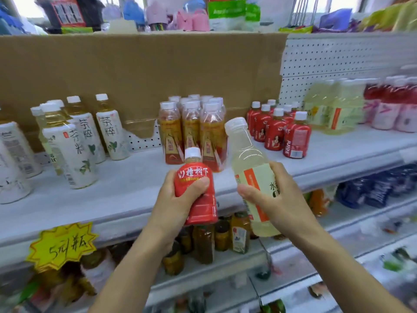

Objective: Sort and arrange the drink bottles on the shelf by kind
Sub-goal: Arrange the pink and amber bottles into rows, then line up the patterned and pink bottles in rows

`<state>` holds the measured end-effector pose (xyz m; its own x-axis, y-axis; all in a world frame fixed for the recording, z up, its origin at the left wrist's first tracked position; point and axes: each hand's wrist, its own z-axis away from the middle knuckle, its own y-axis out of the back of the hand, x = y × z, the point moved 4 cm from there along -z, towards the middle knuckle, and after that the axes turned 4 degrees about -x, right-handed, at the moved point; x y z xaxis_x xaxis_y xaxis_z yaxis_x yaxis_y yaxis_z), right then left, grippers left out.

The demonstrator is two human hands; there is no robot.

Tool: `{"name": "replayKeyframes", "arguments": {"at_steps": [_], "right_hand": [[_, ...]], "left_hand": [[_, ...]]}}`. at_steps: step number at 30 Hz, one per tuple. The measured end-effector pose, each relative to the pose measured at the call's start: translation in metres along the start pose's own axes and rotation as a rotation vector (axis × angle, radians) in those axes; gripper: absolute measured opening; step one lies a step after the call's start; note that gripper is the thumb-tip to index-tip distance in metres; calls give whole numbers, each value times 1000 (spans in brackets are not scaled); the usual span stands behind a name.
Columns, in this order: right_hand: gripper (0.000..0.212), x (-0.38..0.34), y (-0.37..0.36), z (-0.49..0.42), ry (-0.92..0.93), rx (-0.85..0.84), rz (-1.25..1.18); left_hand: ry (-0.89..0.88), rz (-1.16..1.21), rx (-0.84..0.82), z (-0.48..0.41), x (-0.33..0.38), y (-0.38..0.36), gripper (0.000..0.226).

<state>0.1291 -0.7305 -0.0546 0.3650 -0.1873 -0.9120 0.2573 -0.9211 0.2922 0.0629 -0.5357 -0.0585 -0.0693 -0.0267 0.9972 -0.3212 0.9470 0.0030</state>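
My left hand [178, 197] grips a small red juice bottle [198, 199] with a white cap, held in front of the shelf [126, 195]. My right hand [275, 195] holds a taller pale yellow bottle [250, 168] with an orange-striped label, tilted left. On the shelf behind stand a group of red juice bottles [279, 129], a cluster of orange-labelled tea bottles [191, 129], several white-labelled tea bottles [74, 141] and, at the right, pale yellow bottles [331, 109] of the held kind.
Pink-labelled red drinks [394, 105] stand at the far right. Cardboard [135, 75] lines the shelf back. A yellow price sign [61, 245] hangs on the shelf's front edge. Lower shelves hold brown bottles [203, 240] and blue packs [372, 190].
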Motion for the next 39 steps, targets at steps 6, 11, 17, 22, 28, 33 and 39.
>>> {"name": "replayKeyframes", "arguments": {"at_steps": [6,11,17,22,28,33,39], "right_hand": [[45,39,100,55,-41,41,3],[39,66,177,85,-72,101,-23],[42,87,246,81,-113,159,-10],[40,104,285,48,-92,166,-44],[35,131,332,-8,-81,157,-8],[40,145,372,-68,-66,159,28],[44,160,401,-132,-33,205,-57]], "left_hand": [[86,75,-59,36,-23,-93,66],[99,79,-100,47,-29,-167,62],[73,25,-147,21,-12,-243,64],[-45,-37,-136,-46,6,-305,59],[-198,-252,-37,-145,12,-367,66],[-193,-379,64,-210,-8,-386,78],[-197,-475,118,-254,-26,-397,80]]}}
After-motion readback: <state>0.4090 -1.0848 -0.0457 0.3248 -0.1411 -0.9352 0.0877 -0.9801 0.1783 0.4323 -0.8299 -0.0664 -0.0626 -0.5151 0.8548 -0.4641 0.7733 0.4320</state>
